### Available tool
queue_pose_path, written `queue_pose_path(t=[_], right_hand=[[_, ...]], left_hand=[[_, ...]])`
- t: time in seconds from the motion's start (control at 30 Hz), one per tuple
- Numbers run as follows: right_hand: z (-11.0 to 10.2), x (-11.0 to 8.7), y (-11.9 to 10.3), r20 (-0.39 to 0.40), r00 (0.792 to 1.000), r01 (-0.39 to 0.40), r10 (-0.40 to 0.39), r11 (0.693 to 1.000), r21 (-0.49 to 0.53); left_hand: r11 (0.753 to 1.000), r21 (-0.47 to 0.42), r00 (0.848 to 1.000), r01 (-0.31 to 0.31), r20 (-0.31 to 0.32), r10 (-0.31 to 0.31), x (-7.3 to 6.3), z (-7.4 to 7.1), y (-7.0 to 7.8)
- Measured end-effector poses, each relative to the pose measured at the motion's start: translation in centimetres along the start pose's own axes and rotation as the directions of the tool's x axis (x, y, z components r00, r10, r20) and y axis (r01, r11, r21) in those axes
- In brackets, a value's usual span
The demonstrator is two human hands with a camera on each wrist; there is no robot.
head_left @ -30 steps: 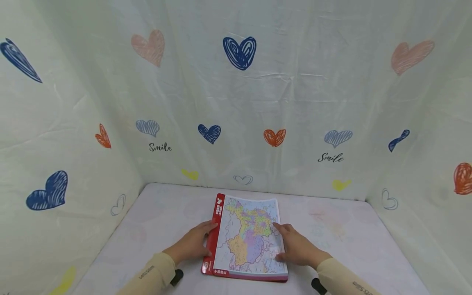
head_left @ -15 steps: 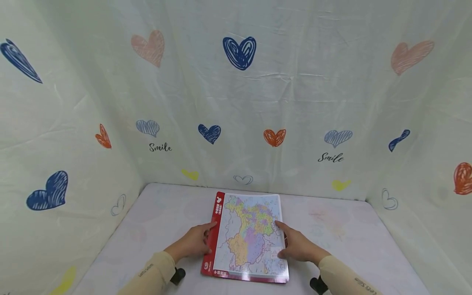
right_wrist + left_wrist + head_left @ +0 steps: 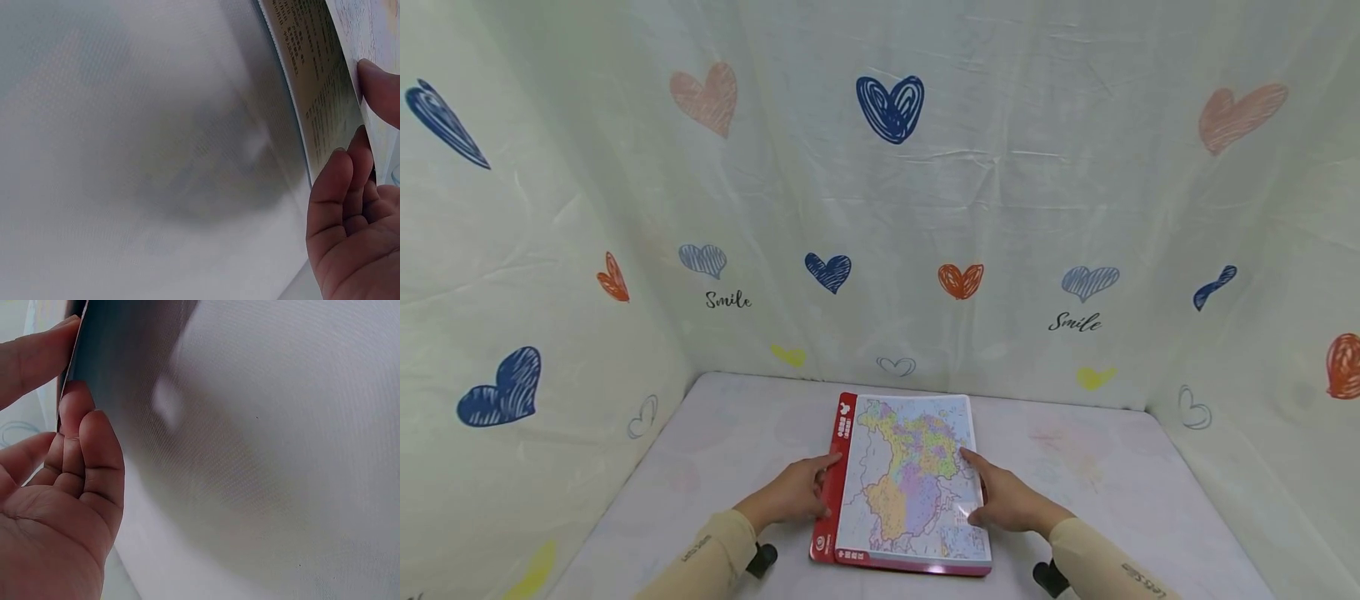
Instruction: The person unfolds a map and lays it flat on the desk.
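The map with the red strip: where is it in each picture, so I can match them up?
Head: low, near the middle, the map is between the left hand and the right hand.
Left wrist: top left, just a thin edge, pinched by the left hand.
Right wrist: top right, slanting, printed words showing, pinched by the right hand.
Shared landmark: the pale tabletop.

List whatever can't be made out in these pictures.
Fine lettering on the map: head view, too small to read.
Some fingers of the left hand and right hand: head view, hidden by the map's edges.
Printed text on the map's underside: right wrist view, too indistinct to read, cut off by the top edge.
The left sleeve's far end: head view, cut off by the bottom edge.
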State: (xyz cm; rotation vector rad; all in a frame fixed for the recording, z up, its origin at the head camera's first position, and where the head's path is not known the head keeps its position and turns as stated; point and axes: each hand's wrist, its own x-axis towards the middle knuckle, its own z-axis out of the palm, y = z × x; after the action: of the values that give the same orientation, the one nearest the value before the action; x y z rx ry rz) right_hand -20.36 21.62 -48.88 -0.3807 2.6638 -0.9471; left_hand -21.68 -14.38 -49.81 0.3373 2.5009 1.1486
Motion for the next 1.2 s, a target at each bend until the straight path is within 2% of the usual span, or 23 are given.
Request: queue_pose_path(t=[0.47, 0.9, 1.2], right_hand=[[-0.8, -0.4, 0.3, -0.009, 1.000, -0.004, 0.003, 0.999, -0.035], [-1.9, -0.6, 1.1, -0.004, 0.999, -0.052, 0.052, 0.998, -0.041], [-2.6, -1.0, 1.5, -0.014, 0.998, -0.056, 0.055, 0.997, -0.055]], left_hand=[[0.999, -0.039, 1.000, -0.001, 0.007, 0.001, 0.0, -0.2, -0.3], [1.000, -0.019, 1.000, -0.022, -0.003, 0.022, -0.5, -1.0, -0.2], [1.000, -0.018, 1.000, -0.003, -0.010, 0.003, -0.9, -1.5, -0.4]])
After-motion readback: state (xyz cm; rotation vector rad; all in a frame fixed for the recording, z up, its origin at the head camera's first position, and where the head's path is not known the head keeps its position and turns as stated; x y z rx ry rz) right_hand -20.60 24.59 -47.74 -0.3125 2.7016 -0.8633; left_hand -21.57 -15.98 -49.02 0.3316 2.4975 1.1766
